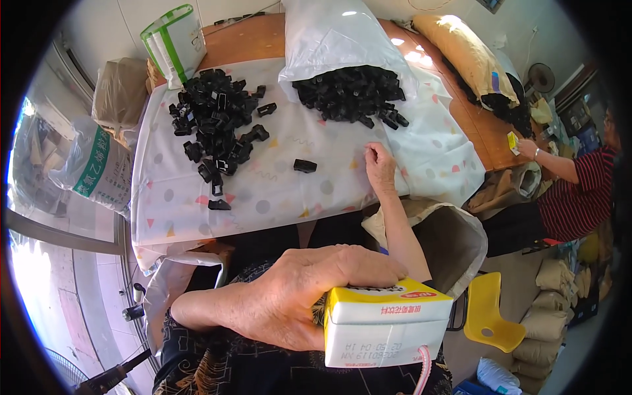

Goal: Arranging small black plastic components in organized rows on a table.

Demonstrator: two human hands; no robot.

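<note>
Close in front of me, my left hand (299, 293) is wrapped round a yellow and white drink carton (388, 326). A striped straw (424, 368) pokes out of the carton's near side. Farther off, my right hand (380, 168) rests at the tablecloth (276, 204) with its fingers curled in, and nothing shows in them. To the left of it a single small black plastic part (305, 166) lies apart. A loose heap of similar black parts (220, 122) spreads over the left side of the cloth. Beyond my right hand, more black parts (349, 92) spill from a white sack (336, 39).
A green and white bag (174, 46) stands at the table's back left. An orange-yellow sack (461, 52) lies back right. Below the right table edge hangs an open sack (454, 243); a yellow chair (490, 313) stands beyond it. At far right a person (573, 187) holds a small yellow carton (513, 142).
</note>
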